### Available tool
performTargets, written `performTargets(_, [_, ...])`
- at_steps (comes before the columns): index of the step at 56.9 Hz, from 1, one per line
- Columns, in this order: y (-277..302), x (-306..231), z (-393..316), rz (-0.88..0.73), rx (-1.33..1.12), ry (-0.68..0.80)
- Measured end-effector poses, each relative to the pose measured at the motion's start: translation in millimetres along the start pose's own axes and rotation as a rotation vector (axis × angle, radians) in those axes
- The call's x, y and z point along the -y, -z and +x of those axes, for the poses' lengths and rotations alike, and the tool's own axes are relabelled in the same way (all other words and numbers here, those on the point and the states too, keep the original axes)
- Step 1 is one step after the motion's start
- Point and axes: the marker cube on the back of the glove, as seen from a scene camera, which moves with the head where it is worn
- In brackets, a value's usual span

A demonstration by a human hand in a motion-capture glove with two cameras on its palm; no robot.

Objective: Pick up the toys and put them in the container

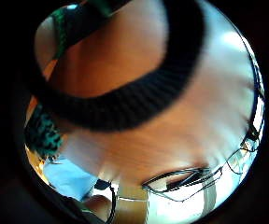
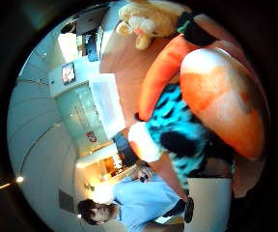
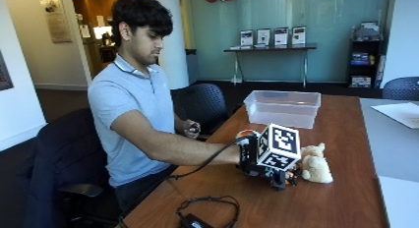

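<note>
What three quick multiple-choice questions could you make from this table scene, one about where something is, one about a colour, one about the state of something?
1. Where does the clear container stand?
A. On the wooden table, beyond the toys
B. On the floor
C. On the person's lap

2. What colour is the plush toy lying next to the gloved right hand?
A. Dark blue
B. Cream
C. Bright green

3. How full is the container?
A. Heaped with toys
B. Half full
C. Holds no visible toys

Answers: 1 A, the outside view shows it further along the tabletop. 2 B, it looks pale cream in the outside and thumb side views. 3 C, its see-through walls show nothing inside.
</note>
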Motion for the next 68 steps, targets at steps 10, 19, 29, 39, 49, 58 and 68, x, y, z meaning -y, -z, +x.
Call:
performTargets(10, [16,-12,-17,0.081,-0.028,0.066])
performTargets(19, [73,-45,-63,0.302,0.006,0.154])
performTargets(29, [133,-71,-166,0.44,-0.094,0.312])
performTargets(39, [138,-64,-296,0.432,-0.201,0.468])
performTargets(49, [100,-49,-407,0.332,-0.24,0.602])
performTargets(58, [65,-36,-458,0.273,-0.249,0.644])
performTargets(68, [24,-26,-473,0.001,-0.3,0.634])
